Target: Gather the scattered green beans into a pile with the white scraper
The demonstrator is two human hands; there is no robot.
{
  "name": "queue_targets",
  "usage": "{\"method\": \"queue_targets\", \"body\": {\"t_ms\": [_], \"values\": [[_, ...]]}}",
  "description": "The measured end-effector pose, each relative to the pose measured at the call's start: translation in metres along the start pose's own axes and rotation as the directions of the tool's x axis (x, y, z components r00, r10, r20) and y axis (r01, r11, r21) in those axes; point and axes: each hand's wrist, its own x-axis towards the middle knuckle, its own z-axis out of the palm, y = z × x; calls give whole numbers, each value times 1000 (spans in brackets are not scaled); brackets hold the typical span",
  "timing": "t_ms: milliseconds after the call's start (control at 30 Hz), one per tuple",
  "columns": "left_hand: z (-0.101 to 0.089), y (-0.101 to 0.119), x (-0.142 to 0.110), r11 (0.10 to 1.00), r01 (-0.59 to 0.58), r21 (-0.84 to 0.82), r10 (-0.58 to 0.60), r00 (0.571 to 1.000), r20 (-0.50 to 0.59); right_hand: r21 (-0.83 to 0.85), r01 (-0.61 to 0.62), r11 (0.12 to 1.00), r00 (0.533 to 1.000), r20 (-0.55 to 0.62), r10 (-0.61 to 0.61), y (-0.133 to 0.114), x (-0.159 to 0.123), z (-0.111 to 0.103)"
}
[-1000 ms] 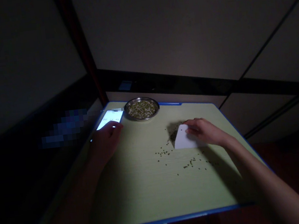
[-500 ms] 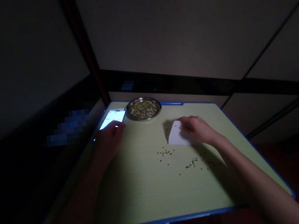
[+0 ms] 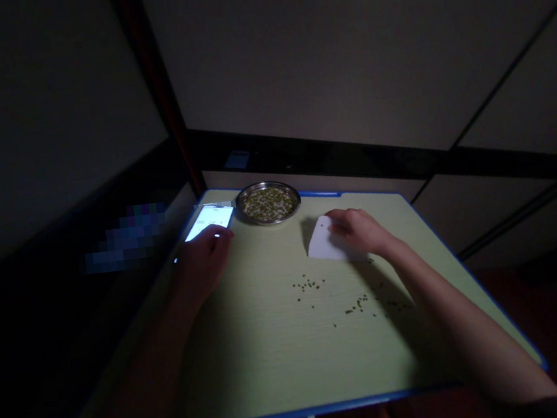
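Note:
My right hand (image 3: 356,230) is closed on a white dough scraper (image 3: 328,247), a flat piece with a rounded corner and a small dark spot near its top. The scraper is tilted, its long lower edge at or close to the tabletop. Small dark green beans (image 3: 310,284) lie scattered on the near side of it, with more beans (image 3: 360,305) closer to me. My left hand (image 3: 203,258) rests at the left, over the lower end of a lit phone (image 3: 212,218). Its fingers are in shadow and mostly hidden.
A round steel dish (image 3: 270,222) holding many green beans and whitish bits stands at the back of the pale green table (image 3: 264,351). The table has a blue rim (image 3: 346,404). Behind it are a wall and a dark ledge (image 3: 333,156).
My right hand has moved the scraper a little away from me and slightly left. Several beans now show beside its lower right edge. My left hand has stayed in place.

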Motion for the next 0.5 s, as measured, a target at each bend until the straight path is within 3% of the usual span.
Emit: {"method": "queue_targets", "body": {"t_ms": [133,300,500], "values": [[0,1,0,1000,-4,2,4,1000,-6,79,32,996,999,-39,-29,9,-7,-17],[-1,2,1,1000,-18,10,18,1000,22,88,52,995,997,-53,-47,39,-40,-38],[2,0,2,999,-42,-9,42,999,20,96,44,994,998,36,-48,60,-70,-23]]}}
